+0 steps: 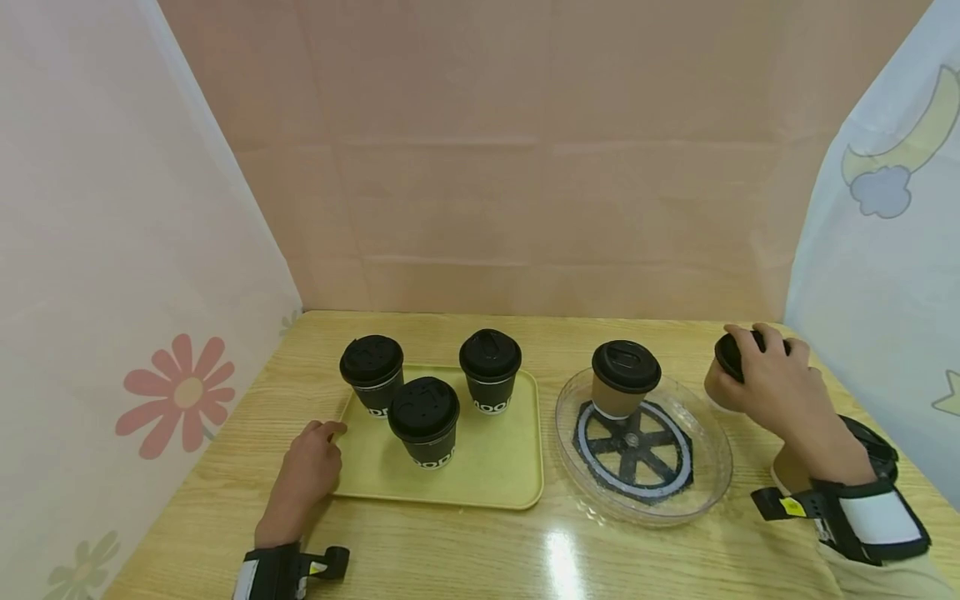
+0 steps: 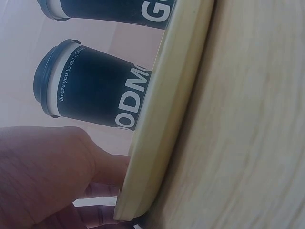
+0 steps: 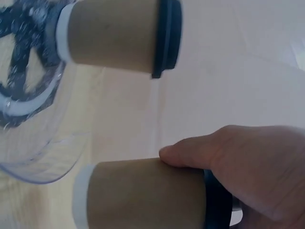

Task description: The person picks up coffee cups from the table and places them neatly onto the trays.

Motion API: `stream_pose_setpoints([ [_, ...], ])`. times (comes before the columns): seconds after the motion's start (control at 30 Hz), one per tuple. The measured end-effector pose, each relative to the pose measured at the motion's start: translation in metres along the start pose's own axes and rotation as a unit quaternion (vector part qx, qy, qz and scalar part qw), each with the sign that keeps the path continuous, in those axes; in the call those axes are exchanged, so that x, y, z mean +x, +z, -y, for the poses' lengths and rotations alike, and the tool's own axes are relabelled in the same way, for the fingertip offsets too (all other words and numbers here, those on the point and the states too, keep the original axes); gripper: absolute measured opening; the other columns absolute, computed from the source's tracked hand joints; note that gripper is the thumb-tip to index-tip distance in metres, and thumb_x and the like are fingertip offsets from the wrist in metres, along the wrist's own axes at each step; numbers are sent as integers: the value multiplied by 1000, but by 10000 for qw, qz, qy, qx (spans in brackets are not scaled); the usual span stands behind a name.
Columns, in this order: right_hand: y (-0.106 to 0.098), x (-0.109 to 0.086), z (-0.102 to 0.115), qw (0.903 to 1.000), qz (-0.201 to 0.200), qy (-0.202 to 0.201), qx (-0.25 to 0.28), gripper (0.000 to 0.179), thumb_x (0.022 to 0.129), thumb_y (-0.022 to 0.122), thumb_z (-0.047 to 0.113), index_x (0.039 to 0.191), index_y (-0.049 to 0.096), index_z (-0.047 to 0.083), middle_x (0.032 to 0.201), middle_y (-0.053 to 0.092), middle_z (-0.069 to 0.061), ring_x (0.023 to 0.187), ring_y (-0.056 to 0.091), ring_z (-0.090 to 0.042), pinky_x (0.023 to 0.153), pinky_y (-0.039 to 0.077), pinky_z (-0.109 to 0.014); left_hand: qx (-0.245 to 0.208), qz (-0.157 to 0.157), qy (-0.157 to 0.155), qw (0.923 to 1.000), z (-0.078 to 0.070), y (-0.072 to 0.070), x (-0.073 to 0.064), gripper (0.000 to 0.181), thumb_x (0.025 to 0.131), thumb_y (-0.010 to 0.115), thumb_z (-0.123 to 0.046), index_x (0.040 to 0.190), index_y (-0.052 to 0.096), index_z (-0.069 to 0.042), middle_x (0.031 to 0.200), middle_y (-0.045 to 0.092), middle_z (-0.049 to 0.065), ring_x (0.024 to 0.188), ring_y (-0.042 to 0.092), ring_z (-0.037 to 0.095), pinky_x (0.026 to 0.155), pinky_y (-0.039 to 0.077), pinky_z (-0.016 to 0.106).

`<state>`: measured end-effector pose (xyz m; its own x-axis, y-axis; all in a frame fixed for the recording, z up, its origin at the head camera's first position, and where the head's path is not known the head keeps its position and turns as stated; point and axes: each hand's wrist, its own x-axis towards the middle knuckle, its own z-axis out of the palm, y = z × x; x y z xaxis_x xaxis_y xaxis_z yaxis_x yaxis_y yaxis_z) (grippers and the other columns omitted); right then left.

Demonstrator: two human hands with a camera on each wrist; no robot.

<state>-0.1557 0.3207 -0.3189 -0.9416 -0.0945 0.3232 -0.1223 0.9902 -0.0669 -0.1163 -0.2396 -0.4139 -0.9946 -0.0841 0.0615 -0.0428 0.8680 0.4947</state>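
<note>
My left hand (image 1: 306, 467) grips the left edge of a yellow tray (image 1: 487, 487), thumb at the rim and fingers curling round its corner in the left wrist view. On the tray stand three lidded black coffee cups: a front cup (image 1: 425, 421), a back-left cup (image 1: 372, 371) and a back-right cup (image 1: 491, 367). At the right, my right hand (image 1: 783, 383) holds a brown coffee cup (image 3: 147, 195) from above, round its black lid. Upright on a clear round turntable (image 1: 712, 475) stands another brown cup (image 1: 625, 379) with a black lid, towards its back left.
Another brown lidded cup (image 1: 870, 446) stands partly hidden behind my right wrist. A peach backdrop (image 1: 540, 167) closes off the far side of the wooden table (image 1: 450, 550). Pale printed sheets flank the left and right.
</note>
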Motion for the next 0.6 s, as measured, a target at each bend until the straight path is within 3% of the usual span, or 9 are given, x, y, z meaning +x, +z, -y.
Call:
stream_pose_setpoints([
  [0.2,-14,-10,13,9992,-95,-384,-58,66,84,75,24,136,41,1,129,36,-39,106,34,-65,63,43,-68,-3,11,-10,10000,0,0,1,34,88,45,7,118,63,8,106,60,24,84,59,29,74,52,47],
  [0.4,-24,-20,30,9990,261,-326,132,65,87,71,34,139,41,8,132,36,-35,103,37,-64,53,44,-66,21,48,-66,10000,0,0,1,35,89,44,7,119,62,7,106,60,23,83,58,28,74,51,46],
  [0.6,-25,-30,46,9976,356,-567,172,67,84,74,33,139,42,10,133,40,-31,105,40,-64,55,46,-66,16,103,-92,9999,0,0,1,35,88,45,7,118,62,7,105,60,23,83,58,27,73,51,45],
])
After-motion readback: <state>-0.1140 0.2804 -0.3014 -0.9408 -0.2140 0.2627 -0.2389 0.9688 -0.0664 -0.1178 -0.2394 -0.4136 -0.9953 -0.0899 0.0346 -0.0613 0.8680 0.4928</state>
